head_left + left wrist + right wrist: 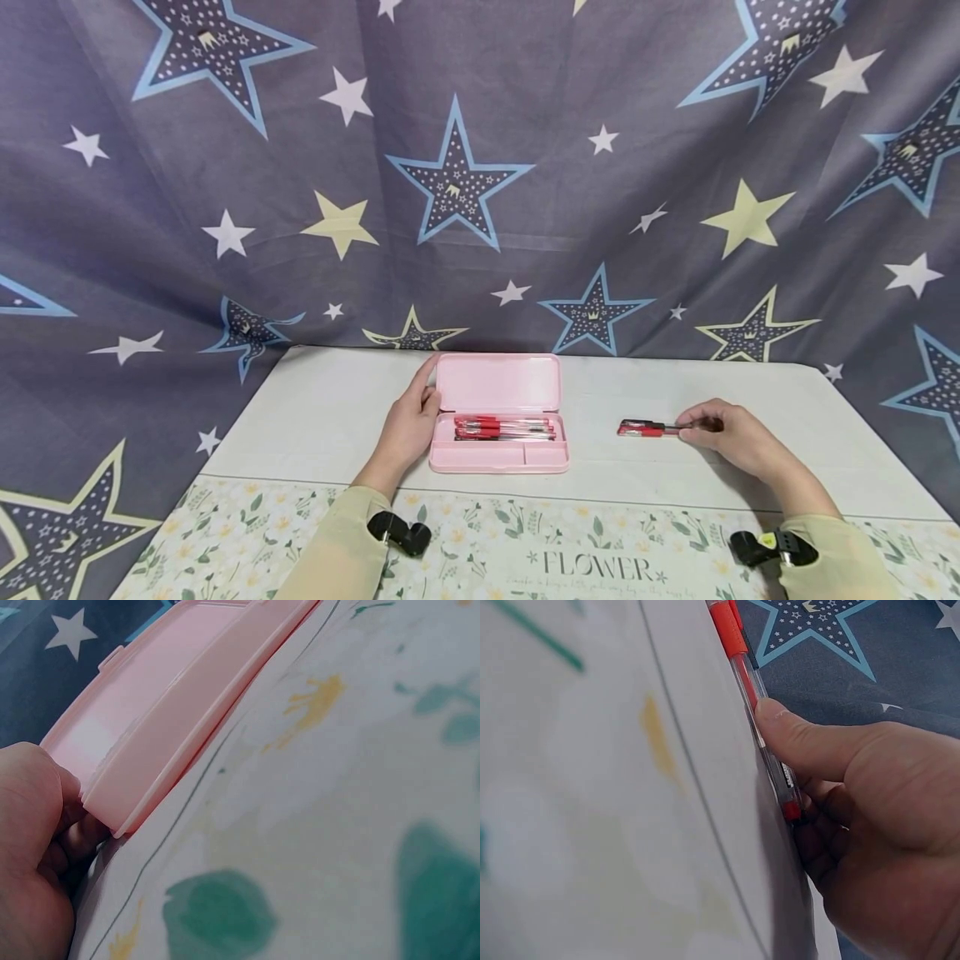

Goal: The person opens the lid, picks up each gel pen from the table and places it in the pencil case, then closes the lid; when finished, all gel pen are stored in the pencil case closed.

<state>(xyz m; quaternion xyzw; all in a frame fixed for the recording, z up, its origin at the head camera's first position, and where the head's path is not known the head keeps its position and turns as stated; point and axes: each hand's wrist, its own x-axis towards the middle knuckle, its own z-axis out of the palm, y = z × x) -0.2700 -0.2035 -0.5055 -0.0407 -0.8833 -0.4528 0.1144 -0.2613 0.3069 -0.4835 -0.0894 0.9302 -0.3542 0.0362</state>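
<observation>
A pink pencil case (498,457) lies with its lid (498,382) raised, a row of several red and black pens (502,428) in its long back compartment. At the case's left side, my left hand (405,429) holds it by the edge near the hinge, the index finger running up along the lid. Off to the right, my right hand (738,437) pinches a red pen (651,432) and a black pen (637,423) by their right ends, caps pointing left. In the right wrist view the thumb (784,727) presses along the clear barrel of the red pen (727,630).
Two narrower compartments (480,456) run along the front of the case. A white table (330,400) carries a flowered cloth (600,537) along its near side. Behind it hangs a dark curtain (562,217) with stars.
</observation>
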